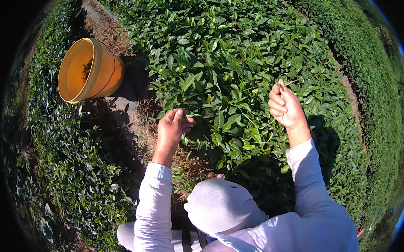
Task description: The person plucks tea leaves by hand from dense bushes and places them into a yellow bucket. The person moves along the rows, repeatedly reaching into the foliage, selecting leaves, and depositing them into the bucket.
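Note:
In the head view my left hand (176, 123) is over the near left side of a tea bush (216, 57). Its thumb and fingers pinch a narrow green leaf (192, 115). Farther right, my right hand (285, 103) is raised above the same bush with its fingers curled. A small bit of green leaf (279, 85) shows at the pinched thumb and fingertip; whether it is still joined to the plant I cannot tell. Long pale green stems (247, 117) arch out of the foliage between the two hands.
A yellow-orange plastic bucket (116, 72) with a thin handle leans tilted at the left, a few leaves (87, 71) inside. A path (127, 110) with dry grass runs between it and the bush. Other tea rows (372, 68) line both sides. My knee (222, 206) is below.

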Available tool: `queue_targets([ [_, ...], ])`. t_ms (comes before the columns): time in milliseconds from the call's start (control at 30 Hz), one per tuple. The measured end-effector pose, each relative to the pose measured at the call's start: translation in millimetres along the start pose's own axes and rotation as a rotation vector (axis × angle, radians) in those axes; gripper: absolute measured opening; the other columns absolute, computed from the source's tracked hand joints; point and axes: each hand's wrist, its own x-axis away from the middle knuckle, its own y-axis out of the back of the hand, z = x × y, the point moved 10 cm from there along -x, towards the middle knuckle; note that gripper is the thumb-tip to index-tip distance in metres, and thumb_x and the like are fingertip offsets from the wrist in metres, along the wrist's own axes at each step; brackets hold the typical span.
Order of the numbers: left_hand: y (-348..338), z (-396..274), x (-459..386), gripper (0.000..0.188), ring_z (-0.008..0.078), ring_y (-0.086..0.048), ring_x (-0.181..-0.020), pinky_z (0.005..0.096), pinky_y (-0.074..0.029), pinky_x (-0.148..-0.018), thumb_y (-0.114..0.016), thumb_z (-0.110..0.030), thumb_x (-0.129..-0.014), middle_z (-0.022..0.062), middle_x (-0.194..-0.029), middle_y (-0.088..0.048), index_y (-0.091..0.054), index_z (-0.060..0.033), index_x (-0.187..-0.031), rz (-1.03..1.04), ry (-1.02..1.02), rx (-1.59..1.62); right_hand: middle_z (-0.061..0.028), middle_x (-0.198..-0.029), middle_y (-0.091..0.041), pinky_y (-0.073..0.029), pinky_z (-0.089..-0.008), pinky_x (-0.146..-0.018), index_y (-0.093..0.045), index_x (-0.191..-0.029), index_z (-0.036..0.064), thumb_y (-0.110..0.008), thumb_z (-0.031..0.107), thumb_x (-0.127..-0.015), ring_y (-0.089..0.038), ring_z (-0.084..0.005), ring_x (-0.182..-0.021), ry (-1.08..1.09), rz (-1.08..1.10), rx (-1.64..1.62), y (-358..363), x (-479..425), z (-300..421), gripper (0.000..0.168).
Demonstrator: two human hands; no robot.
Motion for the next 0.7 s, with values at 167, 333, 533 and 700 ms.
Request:
queue_targets([
  [167, -49.6, -4.0, 33.5, 0.021, 0.0124, -0.053, -0.048, 0.0243, -0.046, -0.048, -0.049, -0.022, -0.093, 0.0045, -0.066, -0.06, -0.058, -0.0028, -0.092, 0.232, 0.144, 0.26, 0.0027, -0.061, -0.042, -0.021, -0.0178, -0.036, -0.051, -0.092, 0.006, -0.05, 0.039, -0.091, -0.025, -0.0027, -0.039, -0.122, -0.443, 0.574, 52.3, -2.6, -16.1, 0.033],
  [333, -13.2, 16.1, 96.6, 0.027, 0.009, -0.044, -0.038, 0.0221, -0.037, -0.04, -0.052, -0.026, -0.091, 0.0031, -0.057, -0.056, -0.061, -0.0001, -0.089, 0.515, 0.34, -0.062, -0.0034, -0.077, -0.056, -0.04, -0.0215, -0.057, -0.056, -0.108, 0.004, -0.056, 0.029, -0.088, -0.05, -0.0094, -0.064, 0.218, -0.436, 1.178, 45.6, -60.5, -15.7, 0.032],
  [533, 132.1, 59.6, 123.3, 0.021, 0.0073, -0.044, -0.046, 0.0226, -0.035, -0.043, -0.049, -0.018, -0.089, -0.0004, -0.055, -0.05, -0.063, -0.0007, -0.089, 0.054, 0.434, -0.613, 0.001, -0.059, -0.042, -0.023, -0.0189, -0.037, -0.046, -0.074, 0.009, -0.04, 0.043, -0.094, -0.025, -0.0047, -0.04, 0.119, -0.11, 0.381, -24.3, -57.4, -17.1, 0.04],
  [700, 123.7, 40.7, 105.6, 0.022, 0.0196, -0.057, -0.057, 0.0302, -0.047, -0.057, -0.054, -0.019, -0.085, 0.0088, -0.066, -0.059, -0.06, -0.0007, -0.096, -0.079, 0.115, -0.76, -0.003, -0.072, -0.047, -0.033, -0.0197, -0.046, -0.047, -0.077, 0.009, -0.039, 0.043, -0.094, -0.04, -0.0074, -0.054, 0.386, -0.065, 0.305, -49.4, -51.3, 74.0, 0.039],
])
